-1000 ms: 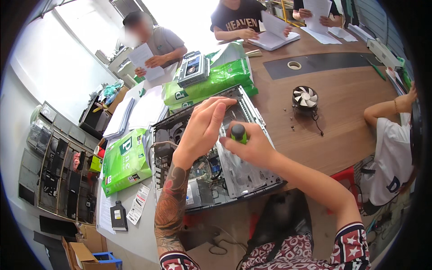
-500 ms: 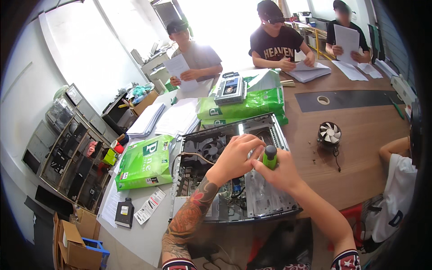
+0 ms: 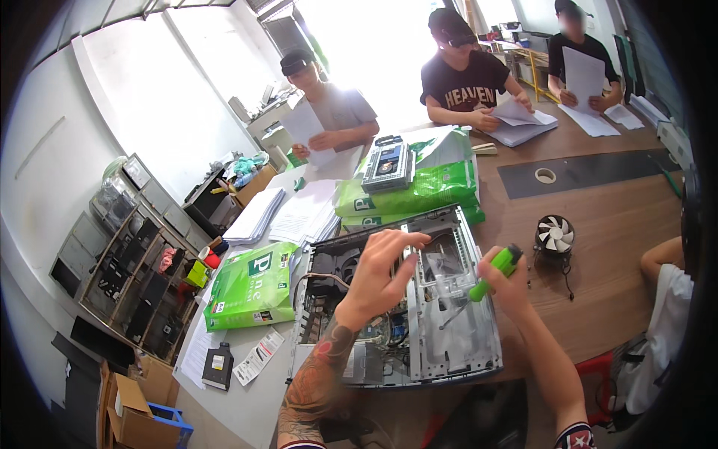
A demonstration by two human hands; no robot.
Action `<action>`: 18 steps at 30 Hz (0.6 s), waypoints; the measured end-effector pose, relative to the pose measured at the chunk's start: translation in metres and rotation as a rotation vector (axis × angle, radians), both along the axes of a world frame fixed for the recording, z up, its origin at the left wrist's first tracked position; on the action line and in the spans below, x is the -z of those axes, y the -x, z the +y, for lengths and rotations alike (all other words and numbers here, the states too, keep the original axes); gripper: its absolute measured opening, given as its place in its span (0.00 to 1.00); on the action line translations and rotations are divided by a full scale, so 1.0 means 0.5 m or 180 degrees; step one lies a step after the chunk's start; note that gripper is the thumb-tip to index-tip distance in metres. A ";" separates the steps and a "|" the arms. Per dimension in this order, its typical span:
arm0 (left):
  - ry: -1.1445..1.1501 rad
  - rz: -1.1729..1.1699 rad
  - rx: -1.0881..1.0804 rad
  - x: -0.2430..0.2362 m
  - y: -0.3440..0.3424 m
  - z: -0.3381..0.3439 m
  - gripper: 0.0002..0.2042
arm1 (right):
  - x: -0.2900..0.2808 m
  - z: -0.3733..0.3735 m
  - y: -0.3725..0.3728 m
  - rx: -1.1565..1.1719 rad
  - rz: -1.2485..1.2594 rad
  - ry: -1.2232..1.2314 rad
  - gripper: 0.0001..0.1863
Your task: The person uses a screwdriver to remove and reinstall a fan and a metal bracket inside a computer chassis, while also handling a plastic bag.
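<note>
While the right hand (image 3: 510,280) is closed around a green-handled screwdriver (image 3: 493,271), its thin shaft slants down and left to a tip resting on the metal plate inside the open computer case (image 3: 456,344). That case lies flat on the near part of the wooden table (image 3: 606,224), close to its front edge. Just left of the screwdriver, the left hand (image 3: 378,273) is spread loosely over the middle of the case, gripping nothing, fingertips touching the metal frame; what lies under its palm is hidden. Wiring and boards deeper inside the case are too tangled to tell apart. To the right of the case, well clear of it, a small cooling fan (image 3: 554,233) sits on the wood. Green reams of paper (image 3: 250,288) lie to the left and behind the case. Three other people across the table hold white sheets, and a fourth person's arm is cut off at the right edge. Bright windows wash out the far wall.
</note>
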State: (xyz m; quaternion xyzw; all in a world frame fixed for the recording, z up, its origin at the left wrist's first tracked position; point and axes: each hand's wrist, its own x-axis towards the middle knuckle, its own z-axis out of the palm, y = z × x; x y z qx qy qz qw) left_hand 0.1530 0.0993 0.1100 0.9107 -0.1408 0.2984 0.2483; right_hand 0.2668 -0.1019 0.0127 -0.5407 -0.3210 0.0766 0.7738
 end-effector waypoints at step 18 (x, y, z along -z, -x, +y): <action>0.1683 0.0928 0.0004 0.052 -0.029 -0.035 0.22 | 0.034 -0.039 -0.061 -0.1034 0.1788 -0.1301 0.15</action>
